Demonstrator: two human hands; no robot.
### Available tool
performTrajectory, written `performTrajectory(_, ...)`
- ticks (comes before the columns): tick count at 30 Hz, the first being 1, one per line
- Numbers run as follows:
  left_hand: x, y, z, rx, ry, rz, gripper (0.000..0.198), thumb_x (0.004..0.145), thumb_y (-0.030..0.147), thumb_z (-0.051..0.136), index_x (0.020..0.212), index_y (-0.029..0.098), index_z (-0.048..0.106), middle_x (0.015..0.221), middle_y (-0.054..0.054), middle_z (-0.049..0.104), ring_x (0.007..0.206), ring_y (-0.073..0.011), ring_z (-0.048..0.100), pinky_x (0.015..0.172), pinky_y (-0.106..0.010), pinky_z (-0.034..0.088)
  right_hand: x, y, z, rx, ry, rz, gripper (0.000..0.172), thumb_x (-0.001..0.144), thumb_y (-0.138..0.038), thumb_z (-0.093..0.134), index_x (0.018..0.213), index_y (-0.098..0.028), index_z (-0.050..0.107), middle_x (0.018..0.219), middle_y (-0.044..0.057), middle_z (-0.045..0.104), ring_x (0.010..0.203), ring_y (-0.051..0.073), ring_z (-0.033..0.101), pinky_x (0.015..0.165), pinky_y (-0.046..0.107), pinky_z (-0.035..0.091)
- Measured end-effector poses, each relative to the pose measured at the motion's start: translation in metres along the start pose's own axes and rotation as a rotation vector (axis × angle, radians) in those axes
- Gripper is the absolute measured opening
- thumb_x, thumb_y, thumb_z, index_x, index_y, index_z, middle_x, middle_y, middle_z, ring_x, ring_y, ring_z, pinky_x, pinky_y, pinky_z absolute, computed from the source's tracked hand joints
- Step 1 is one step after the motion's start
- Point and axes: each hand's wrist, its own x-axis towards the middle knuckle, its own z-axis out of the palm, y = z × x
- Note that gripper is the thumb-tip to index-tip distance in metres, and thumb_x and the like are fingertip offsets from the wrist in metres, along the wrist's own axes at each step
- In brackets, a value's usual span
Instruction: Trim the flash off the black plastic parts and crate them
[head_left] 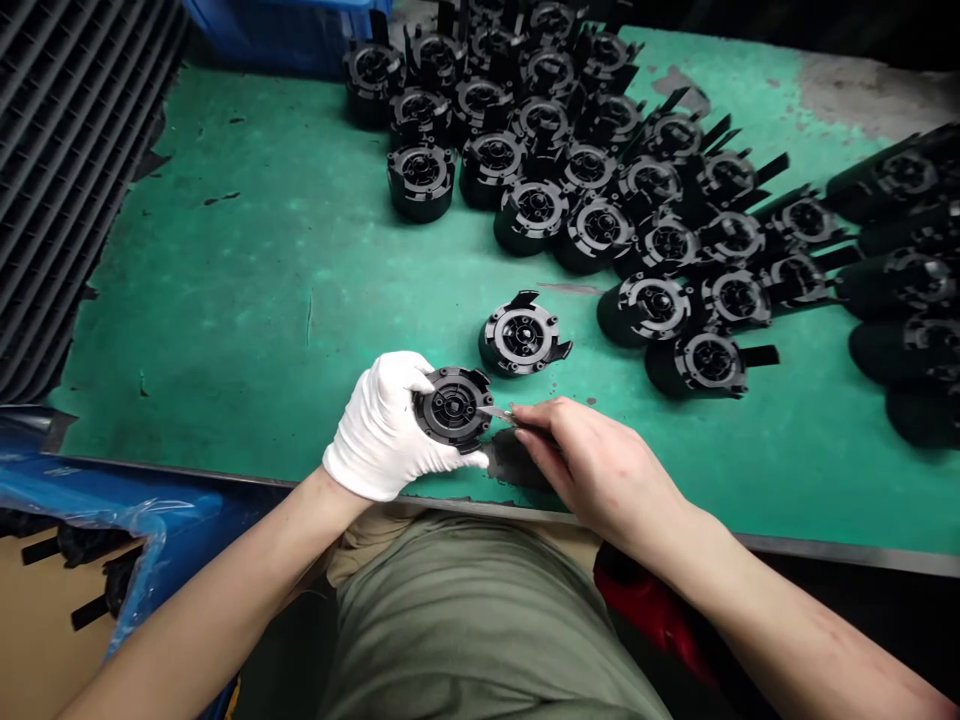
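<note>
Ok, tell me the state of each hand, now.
Left hand: closed on the round black part.
Right hand: closed, pinching a small metal tool.

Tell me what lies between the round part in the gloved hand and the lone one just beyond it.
Head view: only bare green mat separates held part from lone part.

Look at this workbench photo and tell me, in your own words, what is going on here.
A person sits at a green table. The gloved left hand grips a round black plastic part, while the bare right hand pinches a small metal blade with its tip at that part's rim. One similar part lies alone just beyond them, and many more stand crowded across the far right of the table.
</note>
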Motion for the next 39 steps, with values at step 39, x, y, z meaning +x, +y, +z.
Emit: performTrajectory(39,0.003,0.003,0.002,-0.027,-0.01,0.015,0.088,0.06,0.078,0.09,0.112,0.026,0.043,0.115,-0.012,0.065,0.102,-0.0312,0.073,0.087,-0.046,0.061,0.029,0.002,-0.02,-0.375,-0.162,-0.265,0.017,0.106,-0.013,0.051,0.093,-0.022,0.049,0.08,0.0,0.06,0.067,0.016,0.05,0.056,0.033,0.028)
